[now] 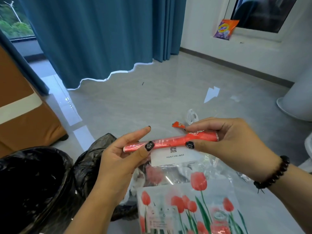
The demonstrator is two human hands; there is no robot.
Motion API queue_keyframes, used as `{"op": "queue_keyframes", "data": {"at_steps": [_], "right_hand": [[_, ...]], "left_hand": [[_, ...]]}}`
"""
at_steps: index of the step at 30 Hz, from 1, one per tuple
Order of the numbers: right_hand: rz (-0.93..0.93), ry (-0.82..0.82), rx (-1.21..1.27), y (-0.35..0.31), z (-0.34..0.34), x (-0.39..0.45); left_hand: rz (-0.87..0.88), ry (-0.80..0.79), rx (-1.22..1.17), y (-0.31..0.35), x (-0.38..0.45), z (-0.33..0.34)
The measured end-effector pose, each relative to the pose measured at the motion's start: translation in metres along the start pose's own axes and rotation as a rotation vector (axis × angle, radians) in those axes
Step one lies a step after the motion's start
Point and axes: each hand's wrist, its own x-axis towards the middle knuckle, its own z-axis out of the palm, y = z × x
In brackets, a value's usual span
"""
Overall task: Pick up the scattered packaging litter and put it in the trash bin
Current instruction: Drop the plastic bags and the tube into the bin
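A red rolled wrapper [170,141] is held level in front of me by both hands. My left hand [125,156] pinches its left end with the thumb on top and the index finger stretched out. My right hand [226,137] pinches the right end. A clear tulip-printed plastic bag [190,205] with a white label hangs below the roll. The trash bin [33,188], lined with a black bag, stands at lower left. On the floor beyond lie a red wrapper scrap [178,124], a white plastic piece [192,115] and a white paper scrap [211,94].
A brown sofa [22,115] stands at the left. Blue curtains [101,39] hang at the back. A Tide detergent bag [225,29] leans on the window sill. A white rounded base [297,102] stands at the right on the grey tiled floor.
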Motion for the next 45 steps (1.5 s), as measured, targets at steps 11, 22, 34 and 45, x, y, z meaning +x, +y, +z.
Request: {"op": "queue_keyframes", "data": {"at_steps": [11, 22, 34, 45], "right_hand": [[-0.028, -0.093, 0.165, -0.002, 0.001, -0.008], [-0.163, -0.092, 0.034, 0.003, 0.005, -0.004], [-0.043, -0.101, 0.065, -0.005, 0.013, -0.003], [-0.006, -0.053, 0.048, -0.002, 0.003, -0.011]], "left_hand": [[-0.142, -0.072, -0.115, 0.005, -0.002, -0.002], [-0.196, 0.004, 0.002, 0.009, -0.008, 0.000], [-0.069, -0.006, 0.009, 0.015, -0.009, -0.010], [-0.210, -0.132, 0.060, 0.011, -0.011, -0.007]]}}
